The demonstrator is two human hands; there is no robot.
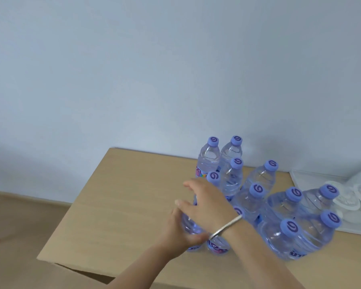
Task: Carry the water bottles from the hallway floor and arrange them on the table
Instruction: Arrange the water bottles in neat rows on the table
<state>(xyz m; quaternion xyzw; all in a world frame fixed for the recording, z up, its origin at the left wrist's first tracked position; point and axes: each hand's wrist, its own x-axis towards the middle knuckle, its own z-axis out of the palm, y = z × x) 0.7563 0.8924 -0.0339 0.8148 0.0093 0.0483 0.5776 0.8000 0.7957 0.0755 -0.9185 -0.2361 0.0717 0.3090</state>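
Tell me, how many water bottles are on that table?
11 water bottles: three by the wall, one gripped by the left hand under the right hand, one behind the right wrist, six clustered at right. More may be hidden.

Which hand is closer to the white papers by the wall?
The right hand. It reaches over the bottles mid-table, while the left hand sits lower and farther left, gripping a bottle. The white papers lie off at the table's right side.
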